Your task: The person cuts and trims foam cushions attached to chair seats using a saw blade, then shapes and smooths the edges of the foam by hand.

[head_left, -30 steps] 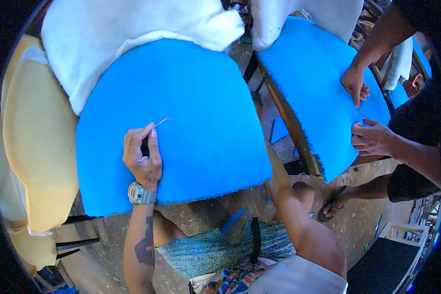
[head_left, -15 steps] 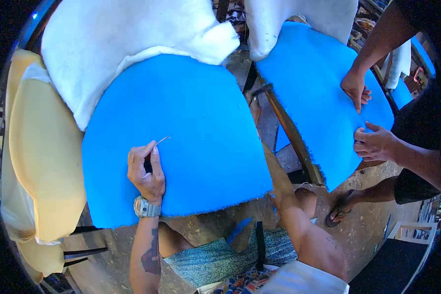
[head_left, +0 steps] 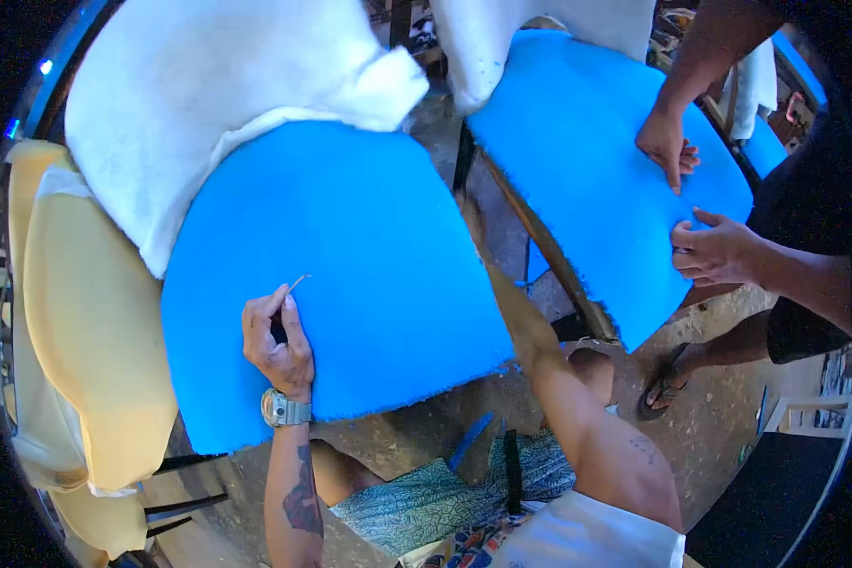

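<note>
A domed blue foam pad (head_left: pixel 341 246) lies in front of me, its cut lower edge fuzzy. My left hand (head_left: pixel 279 343) rests on its left part, thumb and forefinger pinching a short, thin, light-brown sliver (head_left: pixel 299 282) that points up and right. I cannot make out what kind of thing the sliver is. My right arm reaches along the pad's right edge; my right hand (head_left: pixel 472 220) is at that edge, smeared by motion and partly hidden, so its fingers do not show clearly.
Another person's hands (head_left: pixel 719 250) press on a second blue foam pad (head_left: pixel 577 161) over a wooden frame (head_left: pixel 549 251). White batting (head_left: pixel 218 85) covers the far side. Yellowish padded pieces (head_left: pixel 95 322) stand at left. A sandalled foot (head_left: pixel 667 383) and a dark panel (head_left: pixel 776 492) are at right.
The view has shifted slightly. A dark tool end seen beside my right hand no longer shows, and that hand is now blurred. My left hand keeps its pinch on the sliver.
</note>
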`<act>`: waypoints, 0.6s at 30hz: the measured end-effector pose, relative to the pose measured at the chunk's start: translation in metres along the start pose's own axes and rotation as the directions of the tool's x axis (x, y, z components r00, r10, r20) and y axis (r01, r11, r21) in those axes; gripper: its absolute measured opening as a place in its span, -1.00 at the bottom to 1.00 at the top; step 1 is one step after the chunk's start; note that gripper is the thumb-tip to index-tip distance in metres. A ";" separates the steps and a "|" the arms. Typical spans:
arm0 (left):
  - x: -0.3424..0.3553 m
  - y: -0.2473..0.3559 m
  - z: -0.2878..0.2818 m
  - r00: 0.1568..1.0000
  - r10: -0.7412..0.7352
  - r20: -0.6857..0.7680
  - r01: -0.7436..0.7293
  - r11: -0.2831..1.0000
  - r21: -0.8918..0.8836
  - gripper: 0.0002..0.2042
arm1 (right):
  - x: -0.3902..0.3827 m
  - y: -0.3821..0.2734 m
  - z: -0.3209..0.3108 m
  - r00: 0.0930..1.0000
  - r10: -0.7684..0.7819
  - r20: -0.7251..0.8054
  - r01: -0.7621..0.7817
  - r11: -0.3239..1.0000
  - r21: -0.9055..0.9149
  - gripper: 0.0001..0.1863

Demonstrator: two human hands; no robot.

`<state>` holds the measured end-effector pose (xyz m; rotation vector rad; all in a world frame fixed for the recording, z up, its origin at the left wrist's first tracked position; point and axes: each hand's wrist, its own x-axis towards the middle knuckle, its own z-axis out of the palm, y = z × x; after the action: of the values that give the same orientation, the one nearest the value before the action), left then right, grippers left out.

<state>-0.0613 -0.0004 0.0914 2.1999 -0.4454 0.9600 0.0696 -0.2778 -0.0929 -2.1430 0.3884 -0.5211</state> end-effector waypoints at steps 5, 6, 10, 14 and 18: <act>0.005 -0.001 0.000 1.000 0.025 -0.015 -0.025 0.999 0.033 -0.90 | -0.003 0.007 0.001 1.000 0.006 -0.003 -0.005 0.994 0.110 -0.49; 0.003 -0.001 0.000 0.999 0.037 -0.017 -0.037 0.999 0.011 -0.89 | 0.010 0.007 0.002 0.995 -0.073 -0.065 0.083 0.983 0.167 -0.48; 0.000 0.000 -0.001 1.000 0.012 0.004 -0.012 0.999 0.034 -0.90 | 0.027 0.015 0.012 1.000 0.029 -0.007 -0.029 0.999 -0.014 -0.52; 0.002 -0.003 0.000 1.000 0.009 0.012 -0.009 1.000 0.000 -0.90 | -0.025 0.034 0.009 0.989 0.140 0.036 -0.129 0.965 -0.228 -0.56; 0.001 -0.002 0.000 1.000 -0.001 0.028 0.001 1.000 -0.003 -0.89 | -0.069 0.032 -0.022 0.990 0.114 -0.079 -0.119 0.991 -0.062 -0.60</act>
<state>-0.0599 0.0009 0.0916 2.2132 -0.4585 0.9287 -0.0036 -0.2805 -0.1227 -2.1538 0.5773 -0.5300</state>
